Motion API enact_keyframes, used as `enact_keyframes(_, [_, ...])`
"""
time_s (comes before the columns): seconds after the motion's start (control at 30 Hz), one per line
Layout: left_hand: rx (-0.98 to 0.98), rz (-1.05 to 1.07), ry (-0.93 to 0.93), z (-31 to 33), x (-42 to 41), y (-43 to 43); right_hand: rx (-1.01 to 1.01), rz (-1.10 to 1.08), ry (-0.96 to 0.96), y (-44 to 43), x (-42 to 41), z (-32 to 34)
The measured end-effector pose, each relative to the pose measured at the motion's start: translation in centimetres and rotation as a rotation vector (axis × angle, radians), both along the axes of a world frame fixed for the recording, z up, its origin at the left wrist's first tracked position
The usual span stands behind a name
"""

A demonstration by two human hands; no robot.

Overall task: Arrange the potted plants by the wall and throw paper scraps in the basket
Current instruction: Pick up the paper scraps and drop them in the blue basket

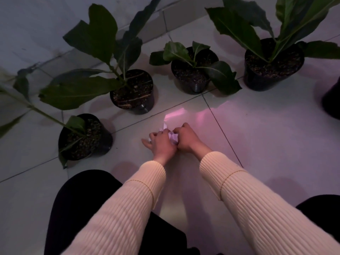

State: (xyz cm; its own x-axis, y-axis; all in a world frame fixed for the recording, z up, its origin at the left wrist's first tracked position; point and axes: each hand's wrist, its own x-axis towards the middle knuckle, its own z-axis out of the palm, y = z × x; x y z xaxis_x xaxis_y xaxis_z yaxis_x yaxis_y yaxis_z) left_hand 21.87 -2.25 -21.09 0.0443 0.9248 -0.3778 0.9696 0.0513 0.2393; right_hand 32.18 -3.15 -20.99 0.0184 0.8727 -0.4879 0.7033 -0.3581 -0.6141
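Both hands meet low over the floor tiles, crumpling white paper scraps (172,138) between them. My left hand (161,145) and my right hand (185,139) are both closed on the paper, knuckles touching. Several black pots with large green leaves stand in a loose arc beyond the hands: one at the near left (86,138), one further back (133,91), a small one in the middle (192,74) and a big one at the right (274,65). No basket is in view.
A grey wall (36,24) runs along the upper left behind the pots. A dark round object (332,100) is cut off at the right edge. My dark-clothed knees (82,199) are on the glossy white tiles below the hands.
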Motion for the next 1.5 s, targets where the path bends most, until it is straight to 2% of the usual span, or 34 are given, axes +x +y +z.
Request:
enact_keyframes(0.17, [-0.026, -0.019, -0.136, -1.7, -1.8, 0.9, 0.011, 0.009, -0.002, -0.1, -1.0, -0.1])
enact_keyframes(0.5, [0.015, -0.112, -0.226, -0.8, -0.9, -1.7, 0.074, -0.138, 0.062, -3.7, -0.5, 0.4])
enact_keyframes(0.67, [-0.114, -0.184, -0.214, 0.3, -0.1, -4.5, -0.022, -0.233, 0.134, -7.1, 0.6, 1.4])
enact_keyframes(0.87, [-0.271, -0.24, -0.236, 2.3, 2.3, -7.0, -0.092, -0.332, 0.103, -10.9, 3.1, 2.3])
enact_keyframes(1.17, [-0.079, -0.412, -0.295, 9.8, 7.9, -3.4, 0.078, -0.498, 0.106, -9.2, 8.8, 8.2])
enact_keyframes(1.37, [0.138, -0.529, -0.36, 16.9, 11.0, -1.2, 0.242, -0.574, 0.128, -7.0, 12.4, 14.0])
enact_keyframes(1.5, [0.182, -0.61, -0.377, 21.8, 13.9, -0.8, 0.325, -0.657, 0.168, -7.5, 14.9, 18.8])
